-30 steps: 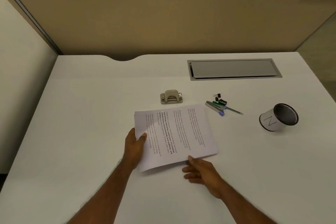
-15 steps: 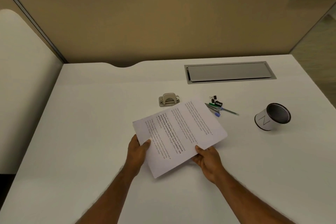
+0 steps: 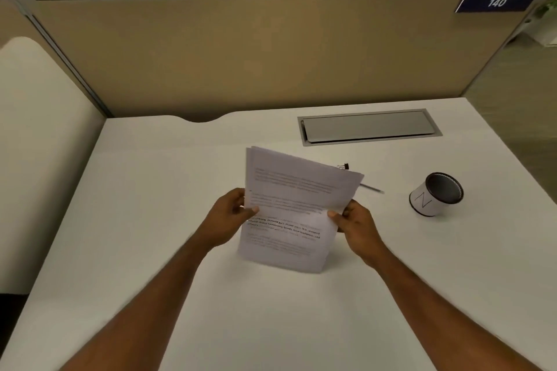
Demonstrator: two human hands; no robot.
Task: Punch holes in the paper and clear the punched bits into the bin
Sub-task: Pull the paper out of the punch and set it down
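White paper (image 3: 289, 208), a thin printed stack, stands upright with its lower edge seemingly on the desk (image 3: 150, 220). The left hand (image 3: 229, 217) and right hand (image 3: 354, 220) pinch its 2 side edges, thumbs on the front, and no holes show, so I judge that punching and clearing both lie ahead. No punch is in view, perhaps hidden behind the sheets where a binder clip (image 3: 345, 166) and pen (image 3: 372, 189) peek out, and the bin (image 3: 422, 203) marked N sits tilted well to the right.
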